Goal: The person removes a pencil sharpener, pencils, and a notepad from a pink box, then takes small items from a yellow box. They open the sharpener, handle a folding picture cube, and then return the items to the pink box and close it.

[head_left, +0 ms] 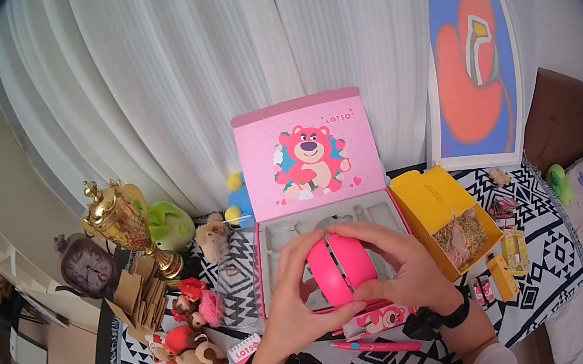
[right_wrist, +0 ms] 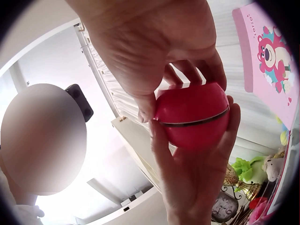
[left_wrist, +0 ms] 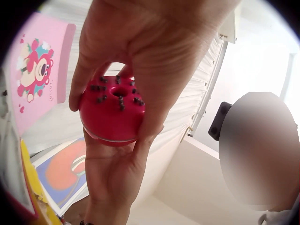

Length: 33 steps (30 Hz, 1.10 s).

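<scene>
Both hands hold a round, bright pink two-part object (head_left: 330, 275) over the open pink gift box (head_left: 272, 204). My left hand (head_left: 294, 287) grips its left side and my right hand (head_left: 407, 261) its right side, fingers and thumbs curved around it. A dark seam runs between its halves. On the end by the left palm, the left wrist view shows a central recess (left_wrist: 119, 91) ringed by small dark studs. The right wrist view shows its smooth pink side (right_wrist: 192, 98) and a thin dark band. Fingers hide parts of the object.
The box has a grey moulded insert (head_left: 277, 235). A yellow box (head_left: 425, 196) with shredded filler stands right of it. A pink pen (head_left: 388, 346) lies in front. Left are a gold trophy (head_left: 123, 218), a clock (head_left: 87, 264) and plush toys (head_left: 188, 348). A framed picture (head_left: 474, 79) leans behind.
</scene>
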### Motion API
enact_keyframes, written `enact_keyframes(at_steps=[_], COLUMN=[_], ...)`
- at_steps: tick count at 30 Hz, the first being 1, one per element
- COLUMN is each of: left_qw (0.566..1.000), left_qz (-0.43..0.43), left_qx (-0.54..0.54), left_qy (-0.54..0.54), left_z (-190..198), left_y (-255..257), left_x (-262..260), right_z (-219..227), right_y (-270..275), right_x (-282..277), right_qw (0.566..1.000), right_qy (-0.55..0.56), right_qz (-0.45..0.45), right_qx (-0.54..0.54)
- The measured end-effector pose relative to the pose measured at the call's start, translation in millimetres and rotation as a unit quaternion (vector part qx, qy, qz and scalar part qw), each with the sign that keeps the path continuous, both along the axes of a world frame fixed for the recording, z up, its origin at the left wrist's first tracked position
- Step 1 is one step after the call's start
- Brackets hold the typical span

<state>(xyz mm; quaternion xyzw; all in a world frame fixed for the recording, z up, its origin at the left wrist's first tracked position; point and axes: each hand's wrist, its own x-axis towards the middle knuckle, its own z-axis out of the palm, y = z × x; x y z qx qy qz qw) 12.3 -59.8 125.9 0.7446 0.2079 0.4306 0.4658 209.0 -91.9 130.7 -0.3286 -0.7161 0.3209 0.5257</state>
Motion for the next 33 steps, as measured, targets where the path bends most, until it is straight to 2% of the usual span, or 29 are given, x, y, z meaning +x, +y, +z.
enact_keyframes(at_steps=[8,13,19,23,25,27,29,31,33], left_qw=[1.0,0.996,0.999,0.992,0.986,0.933,0.922,0.885,0.885], left_qz=[-0.011,-0.024,-0.023,-0.031,-0.033,-0.038,-0.065,-0.087,-0.079], left_qx=[-0.008,-0.077,-0.035,-0.115,-0.151,-0.313,-0.334,-0.41,-0.411], left_qy=[-0.003,-0.031,-0.001,-0.045,-0.063,-0.171,-0.184,-0.201,-0.205], left_z=[2.5,-5.1,4.0,-2.0,-5.6,-14.1,-18.7,-17.9,-16.3], left_y=[0.3,1.4,3.8,3.5,5.2,8.2,8.1,7.4,6.8], left_x=[-1.2,3.0,-6.7,-4.9,-6.3,-11.3,-14.8,-12.2,-9.2], right_z=[0.8,-3.0,-1.4,1.4,7.7,5.1,1.2,-2.1,-2.7], right_y=[-1.3,0.8,0.2,0.0,-2.0,-2.3,-2.1,-1.1,0.4], right_x=[-0.9,-4.2,-6.1,-2.2,-4.1,-8.0,-14.1,-19.0,-18.4], right_qw=[1.0,0.999,0.999,0.999,0.996,0.996,0.995,0.993,0.994], right_qy=[0.014,0.0,0.04,0.006,-0.052,-0.078,-0.103,-0.112,-0.105], right_qz=[-0.01,-0.034,0.004,0.01,0.034,0.009,-0.016,-0.036,-0.034], right_qx=[-0.021,-0.02,-0.011,-0.053,-0.062,-0.037,-0.011,0.004,-0.01])
